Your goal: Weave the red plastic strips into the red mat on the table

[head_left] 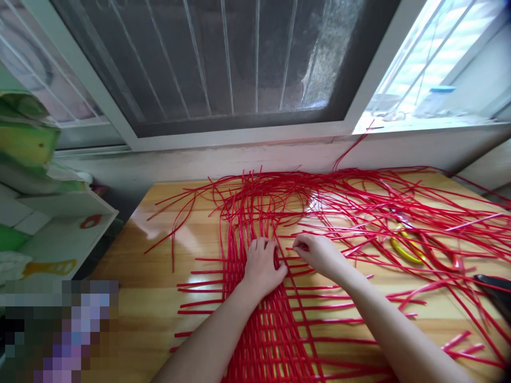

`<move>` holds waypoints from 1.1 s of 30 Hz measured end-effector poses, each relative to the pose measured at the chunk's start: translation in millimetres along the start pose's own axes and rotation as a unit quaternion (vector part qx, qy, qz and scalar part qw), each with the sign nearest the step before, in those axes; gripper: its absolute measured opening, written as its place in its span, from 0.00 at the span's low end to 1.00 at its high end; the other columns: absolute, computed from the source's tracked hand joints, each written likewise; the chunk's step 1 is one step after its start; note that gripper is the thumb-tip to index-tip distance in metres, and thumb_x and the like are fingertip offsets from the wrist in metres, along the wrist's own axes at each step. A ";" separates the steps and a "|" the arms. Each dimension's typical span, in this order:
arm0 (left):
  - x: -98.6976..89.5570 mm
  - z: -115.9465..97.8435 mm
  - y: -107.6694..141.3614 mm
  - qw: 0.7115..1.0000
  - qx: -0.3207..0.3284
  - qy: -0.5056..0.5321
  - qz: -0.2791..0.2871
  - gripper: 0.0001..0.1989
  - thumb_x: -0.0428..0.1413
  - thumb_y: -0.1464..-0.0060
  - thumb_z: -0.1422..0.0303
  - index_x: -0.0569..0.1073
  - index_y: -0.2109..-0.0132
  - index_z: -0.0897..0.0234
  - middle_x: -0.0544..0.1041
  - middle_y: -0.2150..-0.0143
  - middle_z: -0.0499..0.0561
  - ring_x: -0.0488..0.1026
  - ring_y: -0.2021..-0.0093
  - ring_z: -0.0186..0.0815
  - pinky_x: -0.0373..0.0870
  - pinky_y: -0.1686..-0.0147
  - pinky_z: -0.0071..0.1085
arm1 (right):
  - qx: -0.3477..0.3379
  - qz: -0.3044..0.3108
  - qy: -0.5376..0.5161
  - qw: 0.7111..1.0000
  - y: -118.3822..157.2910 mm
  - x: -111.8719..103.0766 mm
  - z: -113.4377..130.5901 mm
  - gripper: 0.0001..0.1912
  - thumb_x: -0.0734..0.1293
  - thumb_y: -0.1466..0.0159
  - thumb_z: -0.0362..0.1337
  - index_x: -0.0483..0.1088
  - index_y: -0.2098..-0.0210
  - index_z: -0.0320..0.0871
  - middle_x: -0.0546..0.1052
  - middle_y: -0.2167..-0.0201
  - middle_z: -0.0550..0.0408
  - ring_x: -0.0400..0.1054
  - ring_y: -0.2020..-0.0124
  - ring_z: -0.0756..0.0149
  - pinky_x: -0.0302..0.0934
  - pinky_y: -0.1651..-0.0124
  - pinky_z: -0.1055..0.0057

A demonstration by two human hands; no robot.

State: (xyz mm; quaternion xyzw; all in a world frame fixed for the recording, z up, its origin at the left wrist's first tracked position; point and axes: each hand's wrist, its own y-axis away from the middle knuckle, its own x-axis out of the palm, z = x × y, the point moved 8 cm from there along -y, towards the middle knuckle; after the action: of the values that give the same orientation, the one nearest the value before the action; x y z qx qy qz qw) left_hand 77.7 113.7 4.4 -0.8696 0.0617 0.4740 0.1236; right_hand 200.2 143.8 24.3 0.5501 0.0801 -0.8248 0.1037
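Observation:
Red strands are woven into a long panel (271, 340) that runs from the bottom edge toward the wall. My left hand (263, 268) lies on the panel's upper part, fingers spread over the strands and thumb pointing right. Just to its right, my right hand (317, 254) pinches the end of a thin red strand beside the panel's right edge. Cross strands stick out on both sides of the weave. Beyond my hands, the loose lengthwise strands (255, 197) fan out and tangle.
A wooden table (147, 303) bears a heap of loose red strands (359, 186) along its back and right. Yellow-handled pliers (405, 247) and a black tool (495, 292) lie at the right. Behind is a barred window (239, 130); a white shelf (96, 213) stands at left.

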 end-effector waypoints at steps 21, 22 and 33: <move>5.4 -1.9 -50.8 0.990 -0.089 -0.109 0.002 0.20 0.48 0.51 0.66 0.66 0.51 0.71 0.68 0.57 0.60 0.62 0.54 0.46 0.57 0.54 0.41 | 0.041 -0.079 0.052 0.995 0.6 28.5 -4.1 0.17 0.55 0.39 0.33 0.63 0.52 0.43 0.73 0.58 0.50 0.68 0.59 0.61 0.59 0.63 0.70; 5.4 -1.9 -57.2 0.989 -0.110 -0.095 -0.004 0.19 0.49 0.52 0.66 0.67 0.53 0.71 0.68 0.56 0.61 0.62 0.53 0.46 0.57 0.53 0.40 | 0.042 -0.073 0.053 0.995 0.4 28.7 -3.8 0.17 0.55 0.39 0.33 0.63 0.51 0.44 0.73 0.58 0.51 0.68 0.59 0.62 0.58 0.64 0.70; 7.8 10.8 -71.4 0.984 -0.098 0.138 0.050 0.07 0.56 0.56 0.70 0.73 0.65 0.63 0.75 0.67 0.48 0.71 0.65 0.33 0.64 0.62 0.28 | 0.064 -0.108 -0.029 0.992 0.6 23.9 -19.8 0.12 0.54 0.38 0.36 0.66 0.60 0.42 0.74 0.65 0.51 0.68 0.65 0.62 0.58 0.66 0.69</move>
State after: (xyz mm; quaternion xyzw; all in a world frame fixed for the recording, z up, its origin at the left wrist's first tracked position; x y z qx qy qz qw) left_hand 89.2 185.5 3.3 -0.9303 0.0752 0.3591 0.0044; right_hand 209.0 146.1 -5.3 0.5196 0.0831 -0.8501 -0.0196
